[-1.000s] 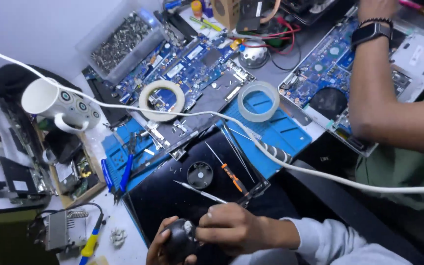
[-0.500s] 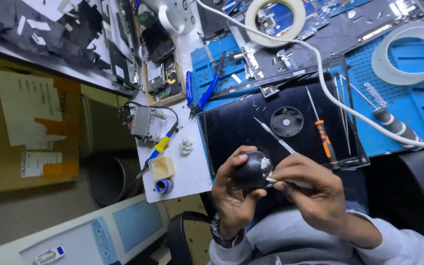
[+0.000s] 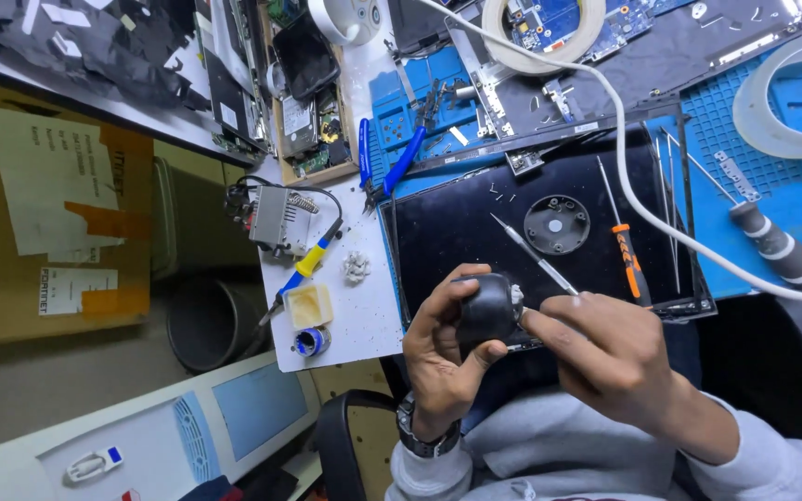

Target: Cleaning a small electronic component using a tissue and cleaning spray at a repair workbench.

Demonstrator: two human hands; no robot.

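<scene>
A small rounded black part [image 3: 487, 311] sits low in the middle of the frame, held up just in front of the person's chest and over the near edge of a black laptop cover [image 3: 457, 227]. The left hand [image 3: 443, 348] is clenched around it, thumb on the near side and fingers curled over the far side. The right hand [image 3: 605, 348] pinches a thin metal tool [image 3: 536, 260], whose slim shaft runs up and to the left from the fingers, past the top of the part; whether its tip touches anything cannot be told.

On the black cover just above the hands lies a round black disc [image 3: 556, 224], and to its right an orange-handled screwdriver [image 3: 626, 255]. A white cable [image 3: 642, 209] crosses the cover from the upper middle to the right edge. Further right, on a blue work mat [image 3: 791, 199], rest a grey-handled screwdriver [image 3: 777, 246] and a roll of white tape [image 3: 791, 102]. Left of the cover, on the white tabletop [image 3: 364, 315], a soldering iron [image 3: 313, 260] with a yellow and blue grip lies beside its metal stand [image 3: 276, 218], with blue-handled pliers [image 3: 401, 162] above.
</scene>
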